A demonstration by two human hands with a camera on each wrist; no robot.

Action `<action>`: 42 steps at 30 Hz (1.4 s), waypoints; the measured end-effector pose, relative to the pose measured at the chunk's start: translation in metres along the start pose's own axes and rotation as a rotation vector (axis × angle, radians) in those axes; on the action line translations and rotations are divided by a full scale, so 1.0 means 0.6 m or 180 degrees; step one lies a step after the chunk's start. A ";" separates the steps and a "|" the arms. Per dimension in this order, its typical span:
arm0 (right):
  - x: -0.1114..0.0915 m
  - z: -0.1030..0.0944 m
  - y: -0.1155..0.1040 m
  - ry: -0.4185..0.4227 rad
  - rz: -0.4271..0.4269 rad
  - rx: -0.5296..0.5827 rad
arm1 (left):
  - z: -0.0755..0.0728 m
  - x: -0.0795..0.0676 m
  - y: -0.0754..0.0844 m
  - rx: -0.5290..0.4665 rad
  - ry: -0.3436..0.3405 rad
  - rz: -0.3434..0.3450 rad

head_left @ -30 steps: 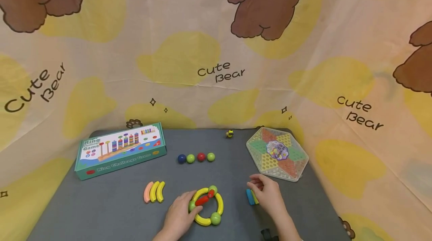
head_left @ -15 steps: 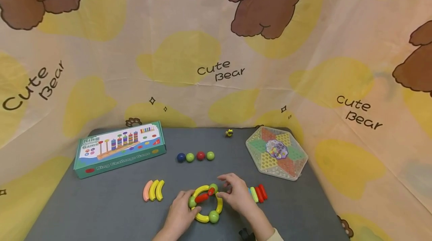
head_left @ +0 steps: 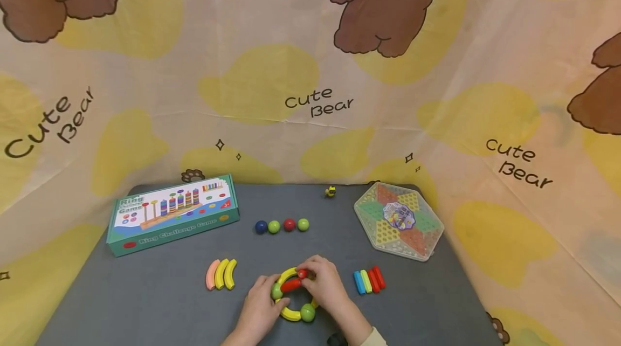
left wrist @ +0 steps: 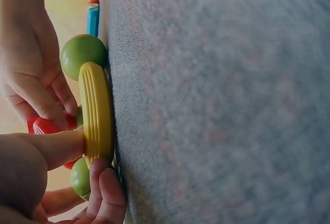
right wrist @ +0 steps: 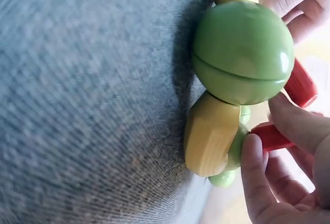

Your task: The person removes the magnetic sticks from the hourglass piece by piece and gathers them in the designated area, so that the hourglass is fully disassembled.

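A ring of curved yellow rods [head_left: 291, 314] and green balls [head_left: 308, 312] lies flat on the dark grey table. My left hand [head_left: 257, 303] grips its left side, thumb on the yellow rod [left wrist: 96, 110], fingers round the nearby green ball [left wrist: 80, 178]. One short red rod [head_left: 290, 285] rises at a slant from the left ball. With thumb and fingers my right hand [head_left: 326, 285] pinches a second red rod [right wrist: 272, 137] at the ring's far side, where the hand partly hides the ball. Blue, light green and red straight rods [head_left: 368, 280] lie right of this hand.
Left of the ring are one pink and two yellow curved rods [head_left: 220, 274]. Behind it, blue, green and red balls [head_left: 289, 225] form a row. A game box [head_left: 174, 216] stands back left, a hexagonal checkers board [head_left: 400, 220] back right, a small bee figure [head_left: 330, 191] between.
My right hand has moved left from the straight rods to the ring and now pinches the upright red rod. My left hand keeps its hold on the ring.
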State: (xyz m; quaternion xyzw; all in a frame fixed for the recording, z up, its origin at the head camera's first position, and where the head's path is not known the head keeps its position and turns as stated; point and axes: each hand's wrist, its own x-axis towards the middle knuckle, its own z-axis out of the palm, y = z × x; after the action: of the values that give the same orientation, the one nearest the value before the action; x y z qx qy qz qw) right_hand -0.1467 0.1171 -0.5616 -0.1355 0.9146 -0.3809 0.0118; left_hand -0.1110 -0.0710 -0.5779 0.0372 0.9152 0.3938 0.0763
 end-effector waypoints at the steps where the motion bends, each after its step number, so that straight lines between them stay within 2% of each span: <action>1: 0.000 0.000 0.000 0.0011 0.0027 0.0017 | 0.000 0.000 0.000 0.0010 0.0011 -0.0005; 6: 0.001 -0.005 0.001 0.0037 0.0165 0.0216 | 0.002 0.001 0.000 0.0032 0.0054 0.0036; 9: -0.002 -0.013 0.003 0.0115 0.0281 0.0449 | 0.004 0.000 -0.002 -0.0059 0.0044 0.0029; 14: -0.012 -0.038 0.009 0.0505 0.0439 0.0858 | 0.003 -0.002 -0.003 -0.0189 0.0051 -0.0052; 18: -0.022 -0.065 0.016 0.0766 0.0536 0.0899 | -0.001 -0.002 0.000 -0.0130 0.0002 -0.0048; 22: -0.032 -0.093 0.028 0.0915 0.0783 0.0937 | -0.003 -0.001 0.000 -0.0201 -0.0005 0.0012; 27: -0.051 -0.130 0.051 0.1077 0.1025 0.0758 | -0.002 -0.001 -0.002 -0.0211 0.0102 0.0081; 34: -0.077 -0.176 0.101 0.1199 0.1161 0.0420 | -0.001 0.004 -0.004 -0.0073 -0.0127 -0.0083; 42: -0.095 -0.198 0.153 0.1127 0.1428 0.0036 | -0.015 0.010 -0.008 0.0061 -0.0210 0.0154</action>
State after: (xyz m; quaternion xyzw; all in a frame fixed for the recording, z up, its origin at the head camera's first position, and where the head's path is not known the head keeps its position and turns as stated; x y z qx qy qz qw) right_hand -0.1284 0.2759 -0.5464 0.1389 0.9074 -0.3916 -0.0634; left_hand -0.1185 -0.0799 -0.5757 0.0730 0.9148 0.3853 0.0966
